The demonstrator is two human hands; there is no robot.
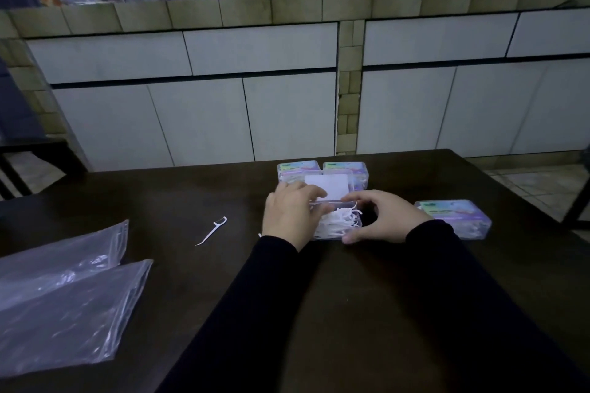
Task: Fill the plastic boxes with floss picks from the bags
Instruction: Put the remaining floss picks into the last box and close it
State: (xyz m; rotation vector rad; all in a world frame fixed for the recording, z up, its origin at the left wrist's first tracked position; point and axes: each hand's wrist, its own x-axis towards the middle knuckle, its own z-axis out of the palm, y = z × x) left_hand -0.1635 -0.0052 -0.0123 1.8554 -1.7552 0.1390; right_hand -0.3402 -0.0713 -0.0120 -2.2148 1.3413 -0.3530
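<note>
The light, slippery clear plastic box (338, 222) of white floss picks (340, 217) is gripped at both ends by left hand (292, 215) and right hand (381, 217), fingers curled.

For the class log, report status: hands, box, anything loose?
Left hand and right hand grip the open box, full of floss picks. Lid up. One stray floss pick on table; bags lie left.

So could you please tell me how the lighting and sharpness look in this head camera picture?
Head view: dim and bluish; the dark table swallows detail, the floss picks in the open box blow out white, the tiled ledge bows from wide-angle distortion, and the far clutter is soft.
</note>
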